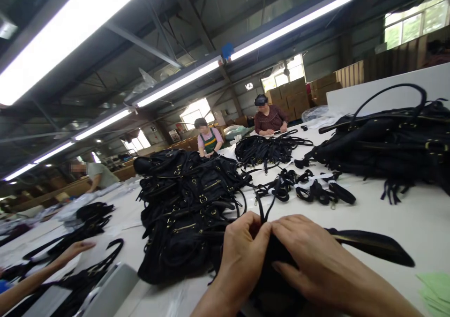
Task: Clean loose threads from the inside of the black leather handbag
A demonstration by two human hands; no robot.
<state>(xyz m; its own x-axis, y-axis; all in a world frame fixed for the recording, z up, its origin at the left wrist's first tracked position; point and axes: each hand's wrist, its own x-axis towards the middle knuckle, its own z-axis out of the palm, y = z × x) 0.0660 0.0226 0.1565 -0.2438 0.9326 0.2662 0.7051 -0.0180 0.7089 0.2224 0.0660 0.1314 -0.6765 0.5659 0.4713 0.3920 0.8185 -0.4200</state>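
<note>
At the lower middle of the head view, my left hand is closed, thumb and fingers pinching the base of thin black straps that stick up in a narrow V. My right hand presses against it from the other side, fingers curled on a black bag. The bag's lower part is dark and partly hidden by both hands. A flat black strap extends out to the right behind my right hand. Just beyond my left hand is a pile of black handbags with gold buckles and zips.
Bundled black straps with white wrapping lie ahead, with tasselled black pieces behind. More black bags are heaped at right, near green sheets. A co-worker's arm reaches in at left. Several people work along the white table.
</note>
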